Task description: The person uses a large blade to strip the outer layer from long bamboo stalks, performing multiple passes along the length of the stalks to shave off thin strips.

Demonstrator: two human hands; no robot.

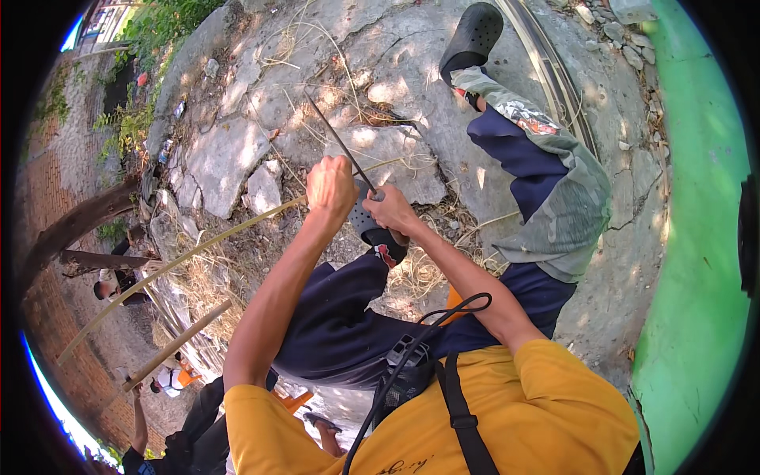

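My left hand is closed round a long, thin bamboo strip. The strip runs from the lower left up through the fist, and a short end sticks out beyond it to the right. Beside it, my right hand grips a knife with a long, narrow dark blade pointing up and to the left. The blade crosses the strip just right of my left fist. My fingers mostly hide the knife's handle. Both hands are above my dark clog. Grey-green cloth lies over my right leg.
Cracked concrete has loose shavings scattered on it. Long strips lie beyond my outstretched right foot. A green wall rises at the right. At the lower left, another person's hand is near a bamboo stick; other people sit farther off.
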